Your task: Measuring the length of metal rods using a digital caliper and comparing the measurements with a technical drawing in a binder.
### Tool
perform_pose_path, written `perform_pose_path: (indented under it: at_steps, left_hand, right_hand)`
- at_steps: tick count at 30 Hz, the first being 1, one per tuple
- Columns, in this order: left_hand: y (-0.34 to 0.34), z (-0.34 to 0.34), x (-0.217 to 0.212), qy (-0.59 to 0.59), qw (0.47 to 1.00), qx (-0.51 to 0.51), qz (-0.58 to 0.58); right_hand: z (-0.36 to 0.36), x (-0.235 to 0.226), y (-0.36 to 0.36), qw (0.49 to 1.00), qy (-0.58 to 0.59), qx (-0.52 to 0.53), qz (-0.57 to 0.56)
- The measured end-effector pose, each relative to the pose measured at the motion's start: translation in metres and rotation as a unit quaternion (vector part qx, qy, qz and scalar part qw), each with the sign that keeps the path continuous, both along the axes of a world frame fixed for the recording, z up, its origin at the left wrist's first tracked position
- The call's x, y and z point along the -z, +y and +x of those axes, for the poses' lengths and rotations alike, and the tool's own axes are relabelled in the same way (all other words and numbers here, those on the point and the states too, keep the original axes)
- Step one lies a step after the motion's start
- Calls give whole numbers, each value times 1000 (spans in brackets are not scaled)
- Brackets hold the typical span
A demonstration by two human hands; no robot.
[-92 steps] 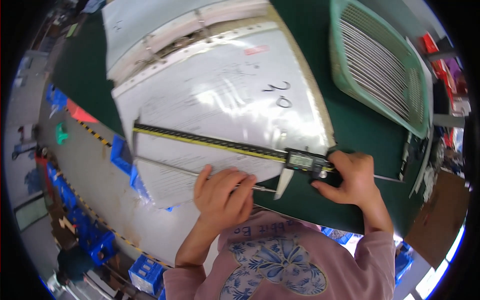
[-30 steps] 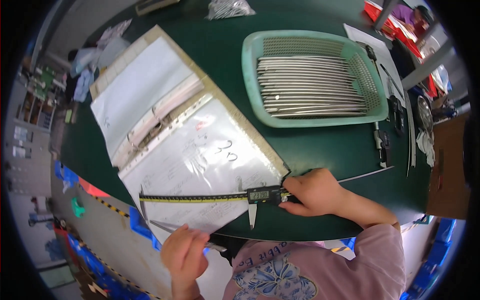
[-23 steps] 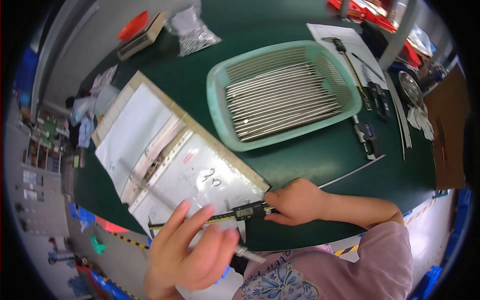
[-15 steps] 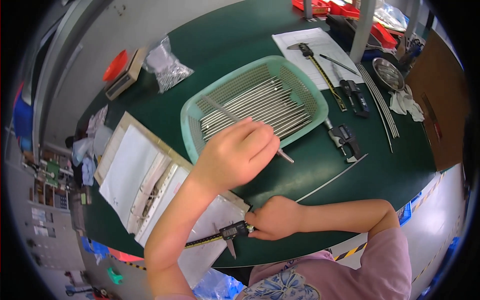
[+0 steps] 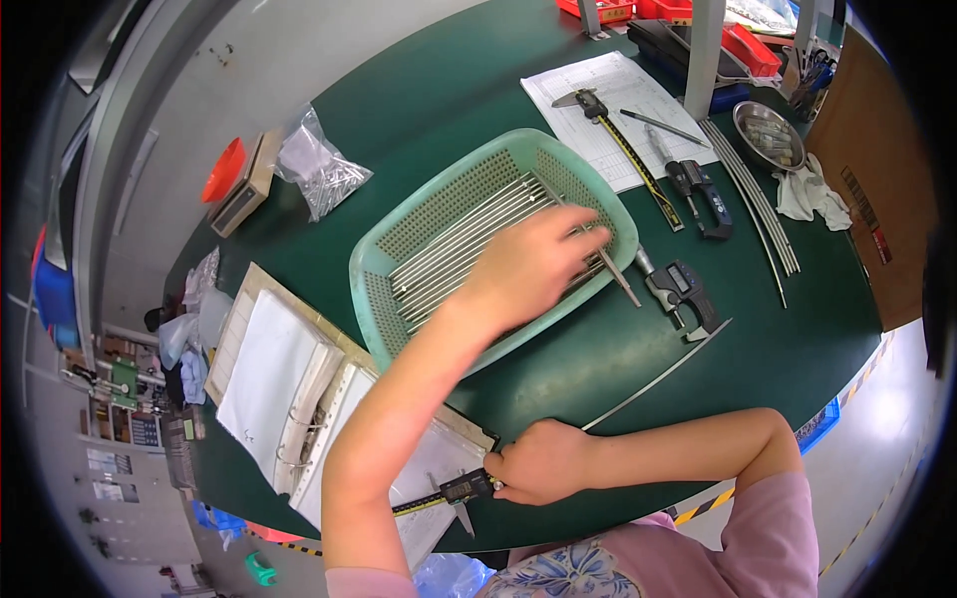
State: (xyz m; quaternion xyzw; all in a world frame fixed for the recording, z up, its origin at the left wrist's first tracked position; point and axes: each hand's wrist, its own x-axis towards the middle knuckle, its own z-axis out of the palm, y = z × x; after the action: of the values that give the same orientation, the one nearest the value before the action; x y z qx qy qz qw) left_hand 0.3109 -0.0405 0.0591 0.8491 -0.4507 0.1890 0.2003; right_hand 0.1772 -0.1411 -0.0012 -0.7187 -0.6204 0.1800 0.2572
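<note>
Here, in the head camera's view, a person in a pink shirt works with two bare hands along the near edge of a green tabletop [image 5: 768,369]. The left hand [image 5: 533,267], slightly blurred, reaches over a pale green basket [image 5: 367,289], its fingers closed on a metal rod [image 5: 622,282] that slants out past the basket's right rim. More rods [image 5: 454,244] lie side by side inside. The right hand [image 5: 543,463], fingers curled together, is clamped on the end of a caliper [image 5: 467,486] that rests at the near corner of an open ring binder [image 5: 269,364]. The left forearm crosses above the binder's pages. A dark micrometer [image 5: 683,289] lies just off the basket's right end. Toward the tabletop's far right corner, printed sheets [image 5: 553,90] carry a second caliper [image 5: 633,154] and a pen [image 5: 663,128]; beyond them, near the right edge, sit a metal bowl [image 5: 741,138] and a white cloth [image 5: 809,194]. By the far left edge, a clear bag [image 5: 309,159] of metal parts lies beside a scale [image 5: 249,189] with an orange tray [image 5: 224,169].
</note>
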Motion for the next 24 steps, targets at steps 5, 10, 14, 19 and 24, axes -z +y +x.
perform_pose_path:
  at_steps: [5,10,14,19,24]
  left_hand:
    - [64,-9,-1,133,965,-204,96]
    - [73,-22,9,153,955,-217,134]
    - [53,-26,0,146,968,-191,70]
    - [44,-19,2,206,947,-219,113]
    - [44,-30,11,221,930,-274,109]
  right_hand:
    - [0,-6,-2,1000,8,4,3]
    - [2,-7,0,1000,16,-1,-16]
    - [3,-6,2,1000,16,4,-3]
    - [2,-9,0,1000,7,2,-19]
    - [0,-2,3,1000,-10,5,-10]
